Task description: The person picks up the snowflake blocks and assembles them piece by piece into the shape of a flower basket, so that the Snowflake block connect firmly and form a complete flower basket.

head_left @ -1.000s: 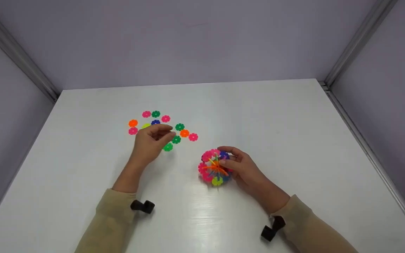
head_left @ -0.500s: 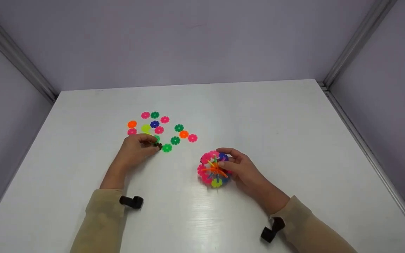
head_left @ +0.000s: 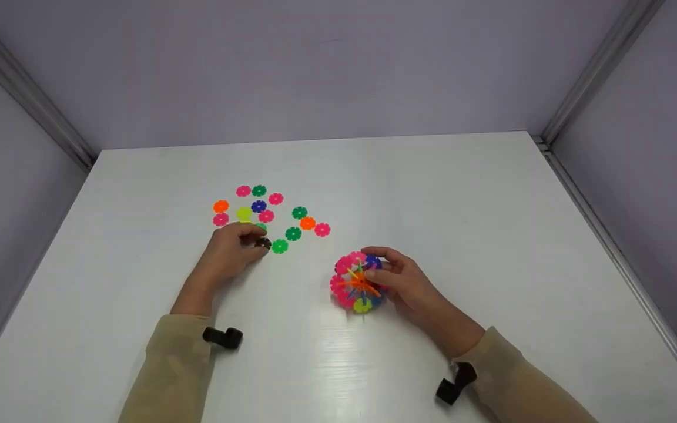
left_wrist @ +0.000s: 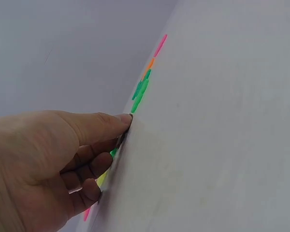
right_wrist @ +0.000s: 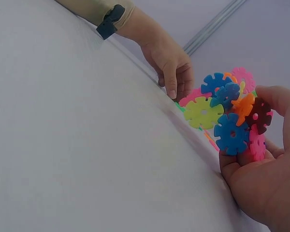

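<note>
Ball (head_left: pixel 361 282) of interlocked notched discs, clamped between thumb and fingers of the right hand (head_left: pixel 409 285), at the near middle of the white table (head_left: pixel 491 205); cannot tell whether touching the tabletop. In the right wrist view, blue, yellow, orange, pink and brown discs jutting from the ball at different angles. Well apart from the right hand, the left hand (head_left: pixel 227 252), with a dark brown disc (head_left: pixel 264 243) pinched at the fingertips, low by the tabletop. Just right of the brown disc, a light green disc (head_left: pixel 280 246), then a darker green disc (head_left: pixel 293 234). Beyond, close together, a teal green disc (head_left: pixel 300 212), an orange disc (head_left: pixel 307 223) and a pink disc (head_left: pixel 322 230). Past the left hand, more loose discs, among them a yellow disc (head_left: pixel 244 214) and a blue disc (head_left: pixel 258 206). By each tan sleeve cuff, a black device, as on the left (head_left: pixel 224 338). At the back, a pale purple wall (head_left: pixel 338 76).
</note>
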{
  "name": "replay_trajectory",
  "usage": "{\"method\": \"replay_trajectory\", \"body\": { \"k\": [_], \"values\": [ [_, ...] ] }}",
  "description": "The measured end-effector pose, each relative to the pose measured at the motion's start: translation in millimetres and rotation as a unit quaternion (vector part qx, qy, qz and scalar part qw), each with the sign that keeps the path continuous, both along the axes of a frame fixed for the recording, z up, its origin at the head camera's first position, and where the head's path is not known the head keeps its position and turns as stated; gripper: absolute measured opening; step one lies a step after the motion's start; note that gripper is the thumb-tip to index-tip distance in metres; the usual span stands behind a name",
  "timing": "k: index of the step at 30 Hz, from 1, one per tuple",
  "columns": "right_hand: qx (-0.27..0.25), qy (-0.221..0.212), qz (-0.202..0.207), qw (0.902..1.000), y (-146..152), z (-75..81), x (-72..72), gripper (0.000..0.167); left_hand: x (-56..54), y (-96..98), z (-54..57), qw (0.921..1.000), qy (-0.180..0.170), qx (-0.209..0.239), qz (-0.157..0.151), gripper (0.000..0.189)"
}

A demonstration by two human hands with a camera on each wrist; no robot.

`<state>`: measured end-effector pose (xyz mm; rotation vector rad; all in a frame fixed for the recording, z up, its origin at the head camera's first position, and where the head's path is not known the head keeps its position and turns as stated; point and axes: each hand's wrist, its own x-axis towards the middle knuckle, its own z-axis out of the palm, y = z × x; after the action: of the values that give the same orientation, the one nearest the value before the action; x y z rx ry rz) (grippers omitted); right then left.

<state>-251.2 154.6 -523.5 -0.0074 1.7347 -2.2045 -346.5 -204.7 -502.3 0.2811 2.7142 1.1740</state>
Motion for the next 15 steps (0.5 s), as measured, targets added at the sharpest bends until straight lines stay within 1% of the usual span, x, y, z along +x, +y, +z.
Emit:
{"method": "replay_trajectory", "body": {
  "k": [3, 5, 7, 9, 12, 14, 15],
  "values": [
    [-0.011, 0.001, 0.003, 0.9999, 0, 0.2, 0.2, 0.055, -0.8, 0.4, -0.1, 1.0, -0.002, -0.004, -0.008, 0.041],
    [-0.021, 0.001, 0.006, 0.9998, 0, 0.1, 0.1, 0.055, -1.5, 0.7, -0.5, 0.9999, -0.001, 0.001, -0.011, 0.039],
    [-0.03, 0.003, 0.009, 0.9995, 0, -0.1, -0.2, 0.055, -1.7, 1.7, -0.1, 1.0, -0.001, 0.006, -0.007, 0.033],
    [-0.034, 0.005, 0.012, 0.9993, -1, -0.5, -0.4, 0.055, -1.3, 4.1, 1.7, 0.9998, -0.001, 0.018, 0.004, 0.025],
    [-0.03, 0.009, 0.015, 0.9994, -1, -0.5, 0.0, 0.054, 2.6, 13.0, 10.3, 0.9988, 0.009, 0.042, 0.021, 0.021],
    [-0.025, 0.011, 0.017, 0.9995, -1, 0.0, 0.6, 0.053, 8.0, 22.8, 18.7, 0.9972, 0.026, 0.069, 0.013, 0.021],
    [-0.023, 0.012, 0.018, 0.9995, -1, 0.3, 1.0, 0.053, 11.6, 28.8, 23.3, 0.9957, 0.037, 0.084, 0.004, 0.021]
  ]
}}
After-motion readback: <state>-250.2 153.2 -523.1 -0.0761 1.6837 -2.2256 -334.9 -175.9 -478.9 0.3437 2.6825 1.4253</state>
